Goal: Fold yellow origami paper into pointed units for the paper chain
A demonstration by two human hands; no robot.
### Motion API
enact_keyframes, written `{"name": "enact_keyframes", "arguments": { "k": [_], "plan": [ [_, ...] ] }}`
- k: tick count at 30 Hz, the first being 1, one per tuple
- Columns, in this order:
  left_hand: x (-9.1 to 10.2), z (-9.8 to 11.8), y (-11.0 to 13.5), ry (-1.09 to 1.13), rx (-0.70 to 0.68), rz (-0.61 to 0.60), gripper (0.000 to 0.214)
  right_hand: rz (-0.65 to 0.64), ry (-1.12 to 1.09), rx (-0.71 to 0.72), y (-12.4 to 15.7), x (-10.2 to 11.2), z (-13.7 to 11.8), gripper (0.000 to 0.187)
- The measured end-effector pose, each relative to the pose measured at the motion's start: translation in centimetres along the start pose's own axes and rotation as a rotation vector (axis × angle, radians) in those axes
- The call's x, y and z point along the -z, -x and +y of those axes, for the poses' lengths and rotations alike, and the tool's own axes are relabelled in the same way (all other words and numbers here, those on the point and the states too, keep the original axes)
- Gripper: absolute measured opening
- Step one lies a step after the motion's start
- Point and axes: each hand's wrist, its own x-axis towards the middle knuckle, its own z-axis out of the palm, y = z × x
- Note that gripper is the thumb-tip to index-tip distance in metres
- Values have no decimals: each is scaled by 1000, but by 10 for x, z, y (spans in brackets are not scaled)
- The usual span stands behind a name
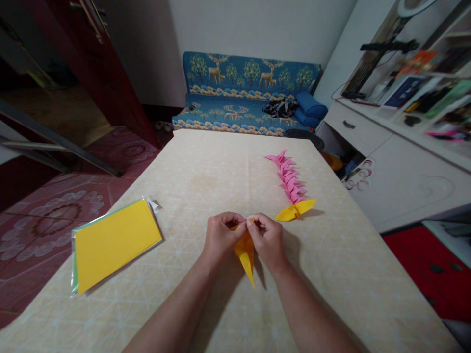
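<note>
The yellow folded piece (245, 251) is smooth, matt paper; the wrapper (75, 274) is clear, glossy plastic.

yellow folded paper (245, 252), pink folded pieces (289, 177), pale-lined cream tablecloth (184, 245), blue deer-patterned sofa (250, 90)

A pale tabletop (228, 162) bears a paper pack (117, 245), pink origami (288, 175), yellow origami (294, 212).

Home: patterned sofa (241, 78), apparently a bookshelf (418, 95).
</note>
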Motion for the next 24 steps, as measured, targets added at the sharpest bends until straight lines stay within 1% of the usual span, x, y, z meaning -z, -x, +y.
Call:
{"name": "enact_keyframes", "arguments": {
  "k": [3, 6, 9, 12, 14, 15, 17, 19, 21, 24],
  "plan": [
    [0, 0, 0, -14, 2, 16, 14, 23, 144, 95, -1, 0, 2, 12],
    [0, -3, -2, 55, 58, -12, 15, 13, 234, 146, -1, 1, 3, 16],
    [1, -7, -4, 112, 106, -62, 15, 11, 266, 140, -1, 2, 4, 17],
    [1, -8, -4, 143, 163, -132, 18, 47, 259, 101, -2, 3, 4, 16],
    [1, -6, -3, 226, 241, -180, 22, 66, 180, 35, -3, 4, 3, 18],
    [1, -5, -3, 285, 284, -192, 23, 68, 102, -11, -4, 5, 1, 20],
    [2, -3, -3, 400, 357, -185, 27, 68, -105, -108, -6, 6, -3, 24],
    [3, -1, -3, 501, 396, -150, 28, 57, -279, -171, -8, 8, -6, 26],
    [4, -2, -5, 587, 402, -111, 29, 8, -350, -205, -8, 8, -8, 25],
    [5, -4, -6, 668, 371, -38, 29, -80, -342, -241, -7, 7, -6, 22]
  ]
}}
